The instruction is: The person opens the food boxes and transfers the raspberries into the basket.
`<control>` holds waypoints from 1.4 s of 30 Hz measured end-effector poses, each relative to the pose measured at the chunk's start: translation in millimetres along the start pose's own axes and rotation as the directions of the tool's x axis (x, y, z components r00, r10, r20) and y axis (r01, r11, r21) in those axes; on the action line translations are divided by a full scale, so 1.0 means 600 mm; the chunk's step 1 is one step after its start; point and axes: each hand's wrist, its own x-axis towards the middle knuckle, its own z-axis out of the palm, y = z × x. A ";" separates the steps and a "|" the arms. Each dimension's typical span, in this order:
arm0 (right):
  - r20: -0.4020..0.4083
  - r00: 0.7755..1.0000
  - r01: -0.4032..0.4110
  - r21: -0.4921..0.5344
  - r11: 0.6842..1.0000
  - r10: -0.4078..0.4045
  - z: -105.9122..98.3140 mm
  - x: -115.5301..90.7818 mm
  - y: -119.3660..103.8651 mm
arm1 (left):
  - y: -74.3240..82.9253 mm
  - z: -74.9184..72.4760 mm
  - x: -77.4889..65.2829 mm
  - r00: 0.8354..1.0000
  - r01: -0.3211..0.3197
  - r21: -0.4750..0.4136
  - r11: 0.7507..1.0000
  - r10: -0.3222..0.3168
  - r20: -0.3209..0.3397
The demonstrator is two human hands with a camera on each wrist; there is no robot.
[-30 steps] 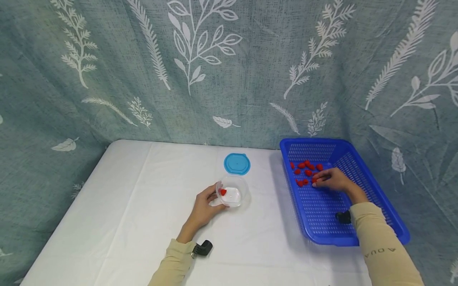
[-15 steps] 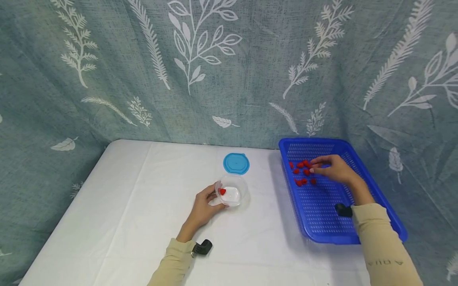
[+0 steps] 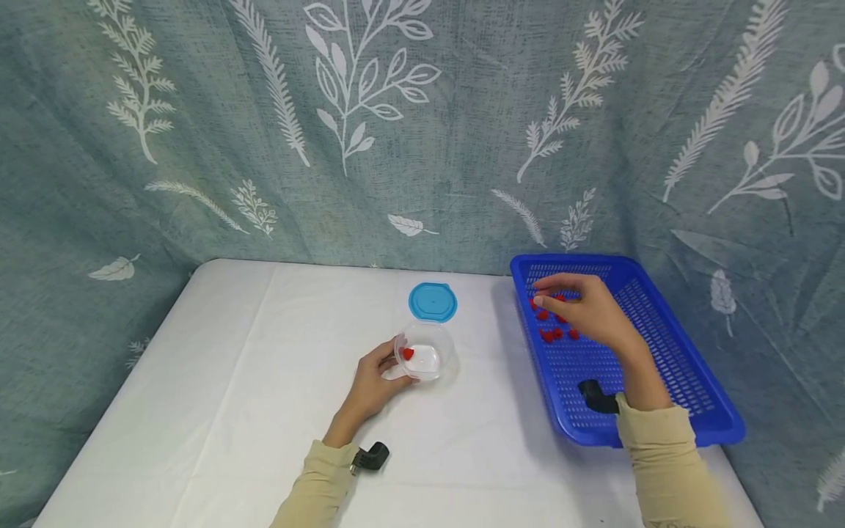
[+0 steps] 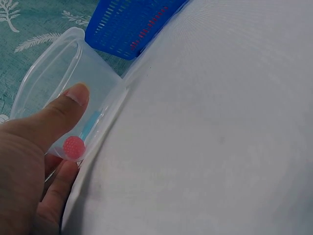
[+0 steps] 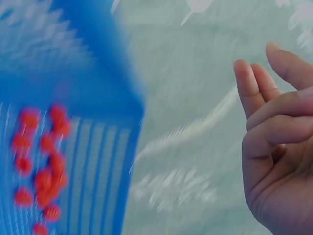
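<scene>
My left hand (image 3: 372, 385) grips a clear plastic cup (image 3: 432, 356) from its left side on the white table. A red raspberry-like piece (image 3: 408, 353) lies at the bottom of the cup, and the left wrist view shows its bumpy surface (image 4: 74, 148). My right hand (image 3: 590, 312) is raised above the blue basket (image 3: 686, 367). Its thumb and forefinger come near each other at the basket's left side; whether something small sits between them I cannot tell. Several red raspberry-like pieces (image 5: 44, 183) lie in the basket, partly covered by the right hand in the head view.
A round blue lid (image 3: 433, 302) lies flat behind the cup. The white cloth (image 3: 264, 411) covers the table, and a green leaf-patterned curtain (image 3: 462, 147) hangs along its back. The basket's raised wall (image 3: 536, 381) stands between the right hand and the cup.
From low among the red pieces, my right hand has risen and moved left toward the basket's near-cup wall. The left hand and the cup keep their places.
</scene>
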 end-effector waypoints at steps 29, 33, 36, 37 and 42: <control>0.209 0.973 0.098 -0.005 0.995 -0.095 0.295 0.036 -0.066 | -0.003 -0.004 0.002 0.999 -0.047 0.003 0.999 0.047 0.025; 0.199 0.976 0.094 -0.036 0.995 -0.085 0.319 0.043 -0.058 | -0.002 -0.005 0.002 0.999 -0.047 -0.003 0.999 0.047 0.023; 0.178 0.981 0.087 -0.074 0.993 -0.073 0.330 0.047 -0.057 | -0.002 -0.004 0.002 0.999 -0.048 -0.006 0.999 0.048 0.020; 0.170 0.983 0.085 -0.085 0.993 -0.069 0.332 0.048 -0.057 | -0.002 -0.004 0.002 0.999 -0.048 -0.004 0.999 0.048 0.020; 0.156 0.987 0.066 -0.166 0.984 -0.040 0.345 0.057 -0.060 | -0.003 -0.004 0.001 0.999 -0.047 0.007 0.999 0.047 0.017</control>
